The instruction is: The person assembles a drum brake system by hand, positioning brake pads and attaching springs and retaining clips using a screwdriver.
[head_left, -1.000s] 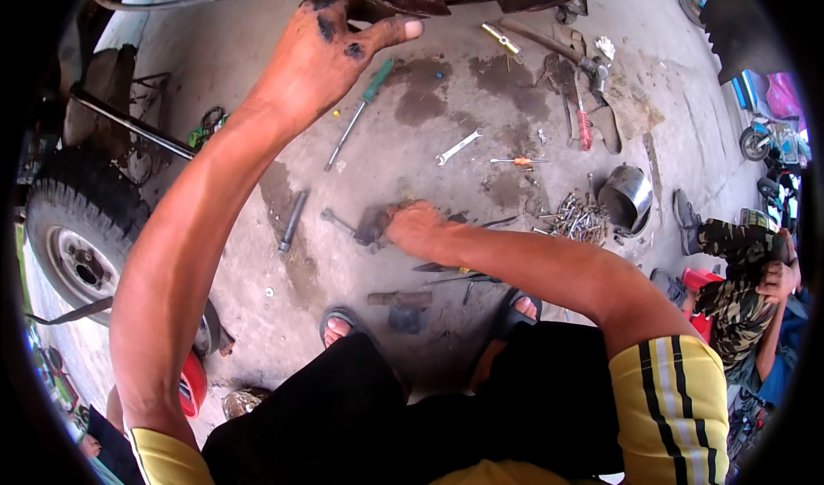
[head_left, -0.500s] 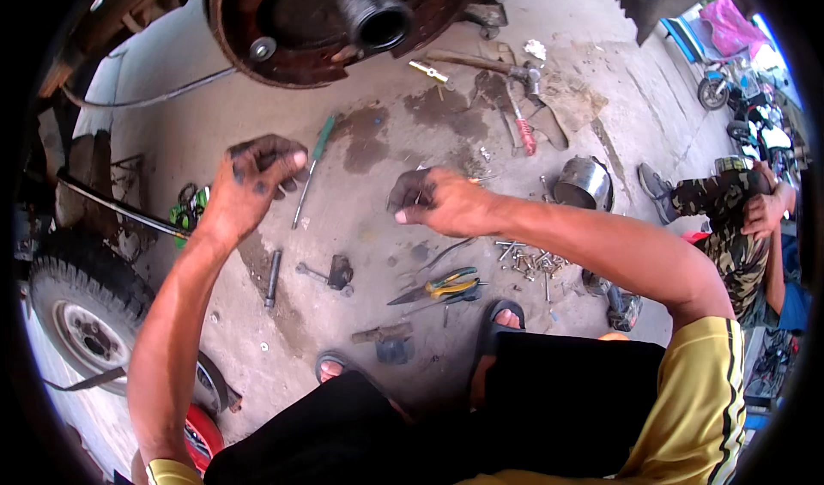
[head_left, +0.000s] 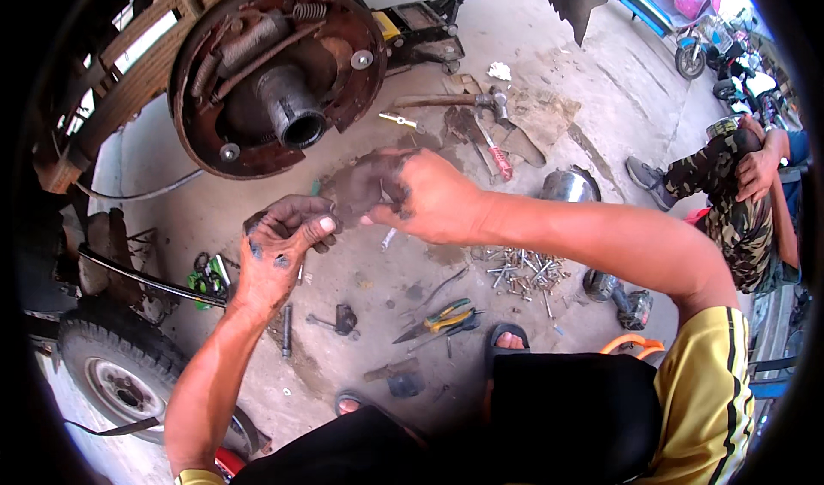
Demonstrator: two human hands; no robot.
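My two grease-blackened hands are close together below an exposed drum brake assembly (head_left: 193,133) with shoes, springs and a hollow axle end (head_left: 296,107). My left hand (head_left: 287,243) has its fingers curled and the thumb pressed toward them; whatever lies in that pinch, if anything, is too small to make out. Just to its right is my right hand (head_left: 421,193), back upward, its dark fingers smeared by motion and partly hidden. Behind my hands, a screwdriver's green handle (head_left: 315,186) shows on the floor.
Around the concrete floor lie a hammer (head_left: 442,100), a red-handled tool (head_left: 499,163), pliers (head_left: 442,318), a pile of bolts (head_left: 532,272) and a metal cup (head_left: 571,186). A floor jack (head_left: 421,43) stands behind the brake, a wheel (head_left: 120,373) at left. Another person (head_left: 734,176) sits at right.
My hands have come together, the right moving left toward the left hand. The view has shifted, so more of the brake assembly and the floor jack now show.
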